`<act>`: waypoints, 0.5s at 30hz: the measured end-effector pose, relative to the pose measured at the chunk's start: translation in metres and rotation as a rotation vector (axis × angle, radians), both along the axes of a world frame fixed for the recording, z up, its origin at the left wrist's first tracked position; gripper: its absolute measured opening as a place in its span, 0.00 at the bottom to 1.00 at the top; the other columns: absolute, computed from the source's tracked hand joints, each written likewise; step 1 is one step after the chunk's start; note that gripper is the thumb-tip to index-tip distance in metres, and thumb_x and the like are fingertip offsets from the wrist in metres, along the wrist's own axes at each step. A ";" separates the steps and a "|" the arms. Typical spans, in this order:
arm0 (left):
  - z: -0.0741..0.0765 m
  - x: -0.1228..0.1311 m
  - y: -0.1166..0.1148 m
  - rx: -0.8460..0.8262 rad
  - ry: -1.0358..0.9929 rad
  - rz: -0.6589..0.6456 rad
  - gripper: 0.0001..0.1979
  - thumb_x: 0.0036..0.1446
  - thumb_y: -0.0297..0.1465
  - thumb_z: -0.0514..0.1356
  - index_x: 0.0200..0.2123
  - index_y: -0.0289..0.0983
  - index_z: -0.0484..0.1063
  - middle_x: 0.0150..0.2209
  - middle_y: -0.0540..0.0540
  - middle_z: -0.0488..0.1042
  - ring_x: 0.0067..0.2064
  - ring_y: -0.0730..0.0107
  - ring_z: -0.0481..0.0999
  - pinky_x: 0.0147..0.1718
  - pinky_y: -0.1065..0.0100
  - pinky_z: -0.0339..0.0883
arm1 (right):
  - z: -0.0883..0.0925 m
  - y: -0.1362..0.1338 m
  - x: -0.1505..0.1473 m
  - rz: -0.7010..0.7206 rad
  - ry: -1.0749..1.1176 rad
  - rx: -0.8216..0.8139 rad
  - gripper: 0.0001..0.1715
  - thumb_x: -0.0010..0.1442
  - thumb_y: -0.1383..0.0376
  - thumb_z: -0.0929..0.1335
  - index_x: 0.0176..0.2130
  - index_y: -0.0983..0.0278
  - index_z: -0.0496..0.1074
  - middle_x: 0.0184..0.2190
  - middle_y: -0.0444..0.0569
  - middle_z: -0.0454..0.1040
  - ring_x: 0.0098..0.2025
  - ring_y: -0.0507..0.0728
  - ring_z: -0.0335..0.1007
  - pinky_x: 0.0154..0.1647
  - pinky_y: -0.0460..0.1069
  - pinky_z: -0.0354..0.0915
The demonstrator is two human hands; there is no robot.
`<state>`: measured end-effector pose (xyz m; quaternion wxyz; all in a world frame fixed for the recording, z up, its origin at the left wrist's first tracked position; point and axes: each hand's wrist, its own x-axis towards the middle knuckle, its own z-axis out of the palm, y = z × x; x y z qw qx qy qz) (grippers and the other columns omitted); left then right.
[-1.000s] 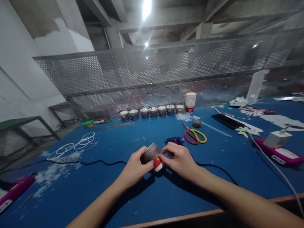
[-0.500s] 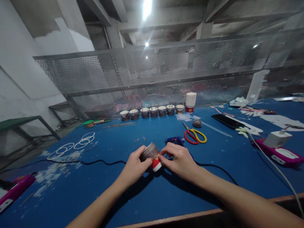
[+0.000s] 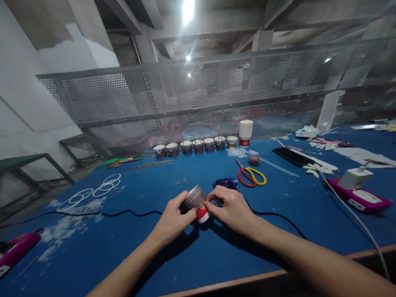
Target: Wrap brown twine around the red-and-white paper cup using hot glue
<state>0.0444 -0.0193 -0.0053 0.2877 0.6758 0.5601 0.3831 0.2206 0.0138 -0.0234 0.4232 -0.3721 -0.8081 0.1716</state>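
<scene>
A paper cup (image 3: 203,215), red and white at one end, lies tilted between my hands above the table. Grey yarn (image 3: 195,198) is wound in a band around its other part. My left hand (image 3: 173,212) grips the cup from the left, thumb on the near side and fingers behind. On the cup's right side, my right hand (image 3: 229,206) has thumb and forefinger pinched together against the edge of the yarn band. What lies between those fingertips is too small to make out. Just behind my right hand rests a blue glue gun (image 3: 225,182), partly covered by it.
Scissors (image 3: 251,176) with red and yellow handles and a grey yarn ball (image 3: 254,160) lie beyond. Several wrapped cups (image 3: 198,147) line the back beside stacked paper cups (image 3: 246,131). A phone (image 3: 291,156) and a magenta power strip (image 3: 359,197) are right; white rings (image 3: 76,199) left.
The view has shifted slightly, so the table's things sit a little farther left. Both hands keep nearly the same hold on the cup; my right fingertips have moved only slightly.
</scene>
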 end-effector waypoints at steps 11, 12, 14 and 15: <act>-0.002 -0.008 0.001 0.029 -0.136 0.008 0.14 0.54 0.40 0.53 0.22 0.39 0.66 0.24 0.51 0.64 0.29 0.68 0.62 0.29 0.69 0.59 | -0.002 0.003 0.002 0.024 0.078 -0.039 0.06 0.54 0.71 0.68 0.27 0.64 0.73 0.25 0.43 0.71 0.27 0.50 0.65 0.30 0.45 0.58; -0.004 -0.009 0.002 0.031 -0.148 0.018 0.15 0.54 0.40 0.54 0.21 0.39 0.66 0.24 0.50 0.64 0.29 0.67 0.62 0.29 0.69 0.59 | -0.002 0.003 0.001 0.028 0.088 -0.048 0.06 0.54 0.71 0.67 0.27 0.64 0.73 0.25 0.43 0.70 0.27 0.50 0.65 0.30 0.45 0.58; -0.005 -0.011 0.003 0.032 -0.161 0.028 0.16 0.54 0.41 0.54 0.20 0.39 0.65 0.23 0.50 0.64 0.28 0.67 0.62 0.29 0.69 0.59 | -0.002 0.003 0.001 0.036 0.104 -0.070 0.06 0.54 0.70 0.67 0.26 0.64 0.73 0.24 0.43 0.70 0.27 0.50 0.64 0.29 0.45 0.58; -0.005 -0.012 0.003 0.034 -0.161 0.025 0.16 0.54 0.41 0.55 0.20 0.39 0.65 0.24 0.50 0.65 0.29 0.67 0.62 0.29 0.69 0.59 | -0.001 0.003 0.001 0.039 0.111 -0.086 0.06 0.54 0.70 0.67 0.26 0.64 0.73 0.24 0.43 0.70 0.26 0.50 0.64 0.29 0.45 0.57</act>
